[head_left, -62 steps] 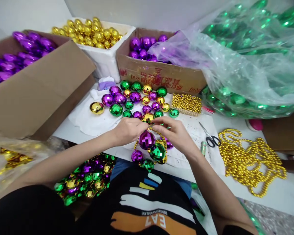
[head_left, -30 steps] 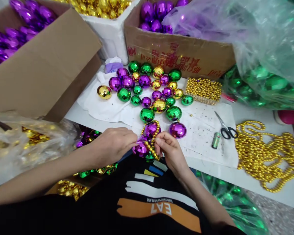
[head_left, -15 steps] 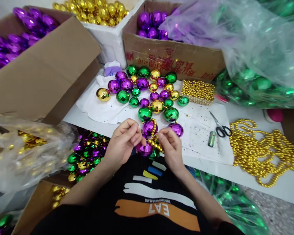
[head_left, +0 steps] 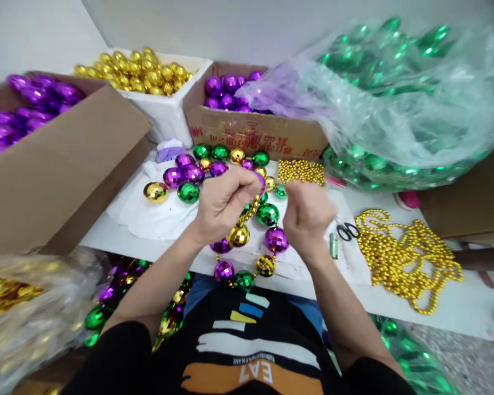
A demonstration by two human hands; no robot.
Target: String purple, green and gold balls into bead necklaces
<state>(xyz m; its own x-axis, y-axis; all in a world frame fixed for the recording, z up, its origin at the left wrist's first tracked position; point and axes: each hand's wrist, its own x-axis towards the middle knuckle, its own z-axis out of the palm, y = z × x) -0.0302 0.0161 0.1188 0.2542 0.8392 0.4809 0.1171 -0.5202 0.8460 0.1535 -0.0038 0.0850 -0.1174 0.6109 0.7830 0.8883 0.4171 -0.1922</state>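
Note:
My left hand [head_left: 229, 204] is closed in a fist above the middle of the table. My right hand [head_left: 309, 215] is closed too, a short way to its right and blurred by motion. Both are raised over a garland of large faceted balls, among them a purple ball [head_left: 276, 239], a gold ball [head_left: 239, 235] and a green ball [head_left: 244, 280]. A strand of small gold beads [head_left: 253, 210] hangs beside my left fingers. The thin string seen between my hands earlier is too fine to make out now.
Purple balls fill a carton [head_left: 61, 170] at left; gold balls sit in a white foam box [head_left: 168, 118]. Another carton [head_left: 247, 131] stands behind. Right are a bag of green balls [head_left: 387, 126], a tray of gold beads [head_left: 301, 172], scissors [head_left: 348, 231], a green spool [head_left: 333, 245] and gold bead chains [head_left: 403, 258].
Both hands have risen and moved apart, going from fingertip pinches to fists. The garland's near balls now show more fully below them. My view has tilted up and shifted.

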